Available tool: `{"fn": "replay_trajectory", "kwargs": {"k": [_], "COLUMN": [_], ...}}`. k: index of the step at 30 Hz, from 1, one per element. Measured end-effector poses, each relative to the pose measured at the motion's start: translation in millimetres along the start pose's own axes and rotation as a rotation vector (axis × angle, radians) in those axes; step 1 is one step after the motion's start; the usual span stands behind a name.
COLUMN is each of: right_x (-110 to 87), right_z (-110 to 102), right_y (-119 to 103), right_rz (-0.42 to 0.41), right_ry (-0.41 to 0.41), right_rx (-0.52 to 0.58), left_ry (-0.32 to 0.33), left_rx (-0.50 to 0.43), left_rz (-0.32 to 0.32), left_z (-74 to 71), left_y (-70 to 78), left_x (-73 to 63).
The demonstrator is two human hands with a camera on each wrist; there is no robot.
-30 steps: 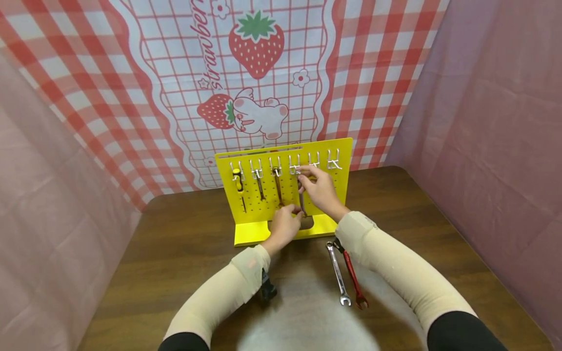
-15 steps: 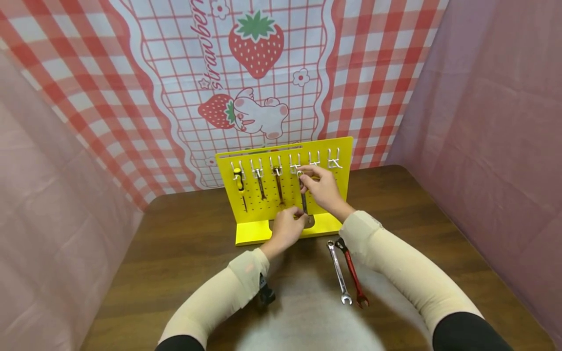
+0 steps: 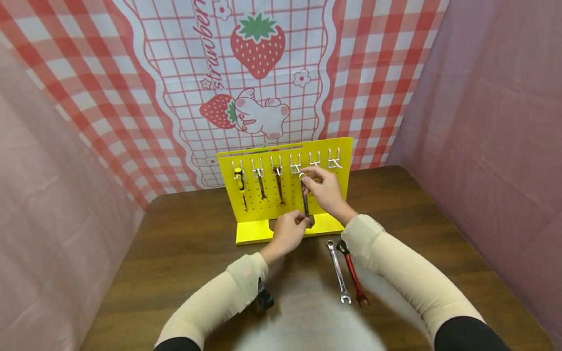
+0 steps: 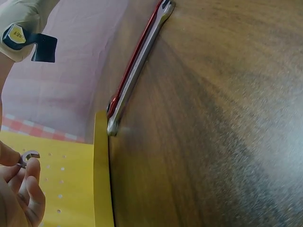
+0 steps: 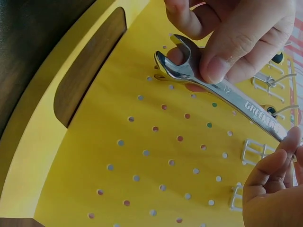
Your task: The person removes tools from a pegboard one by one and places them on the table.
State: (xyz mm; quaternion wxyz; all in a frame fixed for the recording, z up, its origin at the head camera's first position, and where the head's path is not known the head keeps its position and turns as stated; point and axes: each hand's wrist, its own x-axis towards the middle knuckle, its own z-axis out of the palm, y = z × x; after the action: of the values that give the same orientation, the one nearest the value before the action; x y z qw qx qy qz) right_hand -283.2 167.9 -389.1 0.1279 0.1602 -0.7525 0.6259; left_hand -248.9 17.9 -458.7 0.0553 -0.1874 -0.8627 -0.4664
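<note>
A silver combination wrench is held between both hands in front of the yellow pegboard. My left hand pinches it low down, beside the open end, which shows in the left wrist view as a small metal hook shape between thumb and fingers. Up at the ring end, my right hand pinches the shank with thumb and fingertips. The ring sits just below and in front of a white wire hook. In the right wrist view, the number 12 is readable on the shank.
Hanging on the board's left hooks are a yellow-black screwdriver, a small wrench and a darker wrench. A silver wrench and a red wrench lie on the wooden table, close to my right forearm.
Both hands have shifted slightly right and down with the wrench. Its ring end has come away from beside the hook toward me, and more of the shank shows.
</note>
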Motion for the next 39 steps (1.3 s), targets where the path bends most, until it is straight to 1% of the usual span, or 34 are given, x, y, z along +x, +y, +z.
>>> {"fn": "replay_trajectory", "kwargs": {"k": [4,9,12,18,25,31,34,39], "right_x": [-2.1,-6.0,-9.5,-15.0,-19.0,-22.3,-23.4,-26.7], "right_z": [0.0,-0.1,-0.5,-3.3,-4.3,-6.1,-9.3,-10.4], "right_y": [3.9,8.2,11.6,17.8,27.1,29.7,31.4,35.5], "right_rz": [0.002,0.012,0.036,0.091,0.163,0.183,0.187,0.196], "right_ry": [0.019,0.011,-0.02,-0.085,-0.168,-0.208,-0.218,-0.231], "right_rx": [-0.004,-0.001,-0.026,-0.111,-0.149,-0.155,-0.151,-0.174], "left_ry": [-0.007,-0.035,-0.059,-0.089,-0.13,-0.152,-0.154,-0.17], "left_rx": [-0.003,-0.052,-0.082,-0.092,-0.12,-0.137,-0.14,-0.137], "left_rz": [0.017,0.016,0.002,-0.032,-0.048,-0.064,-0.074,-0.086], "left_z": [3.1,7.2,9.8,14.9,27.2,30.6,31.6,32.2], "left_y": [-0.3,-1.3,-3.6,-6.5,-11.2,-10.5,-11.4,-13.0], "left_x": [-2.7,-9.3,-15.3,-26.5,-36.1,-41.4,-42.7,-46.6]}}
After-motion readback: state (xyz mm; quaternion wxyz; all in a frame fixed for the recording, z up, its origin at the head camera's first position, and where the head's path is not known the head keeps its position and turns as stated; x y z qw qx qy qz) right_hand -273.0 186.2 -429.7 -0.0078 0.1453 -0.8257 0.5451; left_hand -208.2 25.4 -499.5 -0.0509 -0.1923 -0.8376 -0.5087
